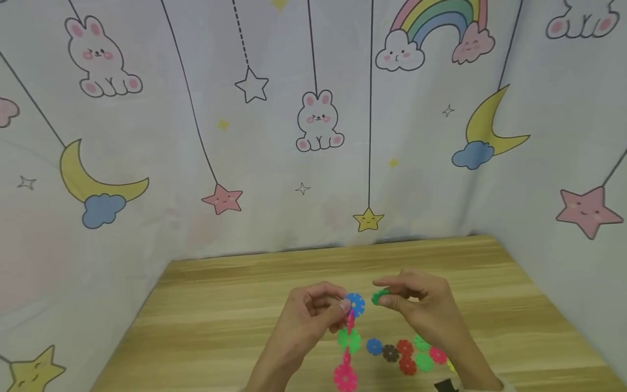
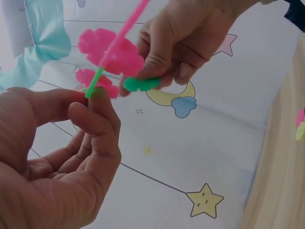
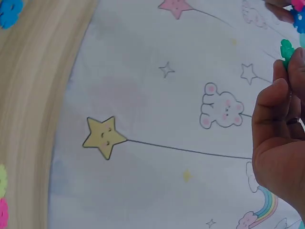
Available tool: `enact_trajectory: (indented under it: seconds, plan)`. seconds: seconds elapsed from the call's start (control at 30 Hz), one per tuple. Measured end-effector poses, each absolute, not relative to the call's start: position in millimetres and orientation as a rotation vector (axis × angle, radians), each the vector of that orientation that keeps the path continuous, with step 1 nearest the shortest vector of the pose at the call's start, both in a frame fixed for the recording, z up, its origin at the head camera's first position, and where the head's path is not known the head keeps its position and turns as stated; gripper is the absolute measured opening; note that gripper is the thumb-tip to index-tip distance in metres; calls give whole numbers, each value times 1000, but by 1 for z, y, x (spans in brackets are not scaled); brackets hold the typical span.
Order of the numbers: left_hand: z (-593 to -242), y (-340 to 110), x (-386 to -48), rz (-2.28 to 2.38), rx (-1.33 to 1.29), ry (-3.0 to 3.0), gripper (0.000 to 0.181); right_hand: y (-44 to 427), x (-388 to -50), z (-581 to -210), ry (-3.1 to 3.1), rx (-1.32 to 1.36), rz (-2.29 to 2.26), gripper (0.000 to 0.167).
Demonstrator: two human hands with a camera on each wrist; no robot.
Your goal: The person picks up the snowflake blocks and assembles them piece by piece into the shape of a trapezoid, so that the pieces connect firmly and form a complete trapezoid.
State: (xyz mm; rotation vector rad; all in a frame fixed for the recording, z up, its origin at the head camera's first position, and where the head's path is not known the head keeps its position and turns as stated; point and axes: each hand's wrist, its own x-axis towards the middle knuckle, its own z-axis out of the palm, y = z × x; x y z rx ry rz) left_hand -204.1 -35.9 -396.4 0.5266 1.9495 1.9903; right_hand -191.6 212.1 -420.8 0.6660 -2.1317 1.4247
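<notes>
Pointing toward the near edge, a pink notched disc point(image 1: 344, 373) makes the end of a short chain; whether it touches the table, I cannot tell. From it the chain goes through a second pink disc point(image 1: 346, 357) seen on edge, a light green disc point(image 1: 354, 343) and a third pink disc point(image 1: 350, 321), also on edge, to a blue disc point(image 1: 358, 301) at the far end. The left hand point(image 1: 306, 318) pinches the chain at this blue disc, the thumb lying on its face. To the right, the right hand point(image 1: 426, 302) holds a darker green disc point(image 1: 376, 297) between thumb and fingers. The two hands are apart, and the two held discs do not touch.

I judge that the step in hand is adding the darker green disc to the chain. The next move would call for turning it crosswise, so that notch meets notch, then a gentle but firm push.

On the wood-grain table point(image 1: 220, 326), beside the chain, lie more pieces: a smaller blue disc point(image 1: 374, 347), a black disc point(image 1: 390, 353), two red discs point(image 1: 407, 365) and others partly near the right forearm. Farthest away hangs a white cloth backdrop point(image 1: 274, 163), printed with rabbits, moons and stars.
</notes>
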Motion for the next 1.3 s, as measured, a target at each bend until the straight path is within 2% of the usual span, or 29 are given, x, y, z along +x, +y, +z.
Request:
enact_trajectory:
  seconds: [0.2, 0.53, 0.87, 1.3]
  plan:
    - [-393, -39, -201, 2012, 535, 1913, 26, 194, -180, -409, -2003, 672, 1587, 25]
    - [-392, -36, -198, 2055, 538, 1863, 20, 178, -179, -416, -1840, 718, 1633, 22]
    - [-393, -37, -195, 2094, 581, 1810, 27, 166, -176, -419, -1691, 734, 1648, 25]
    - [-393, -40, -196, 2126, 530, 1899, 25, 158, -175, -421, -1672, 741, 1598, 29]
